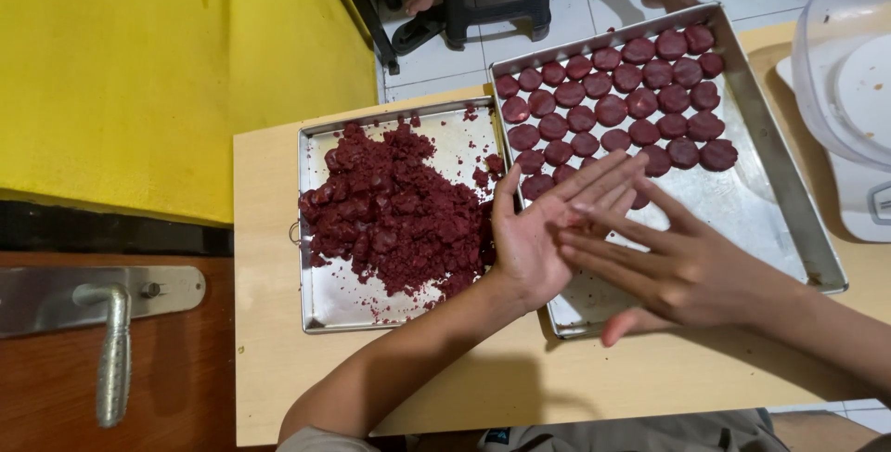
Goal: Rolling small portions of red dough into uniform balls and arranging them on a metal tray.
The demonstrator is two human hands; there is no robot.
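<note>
Wooden table (278, 359): palms' grip (575, 229) beside red dough (394, 211)

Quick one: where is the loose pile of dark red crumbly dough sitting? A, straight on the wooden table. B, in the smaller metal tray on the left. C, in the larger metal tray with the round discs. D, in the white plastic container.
B: the loose pile of dark red crumbly dough lies in the smaller metal tray, left of the larger tray of round discs.
</note>
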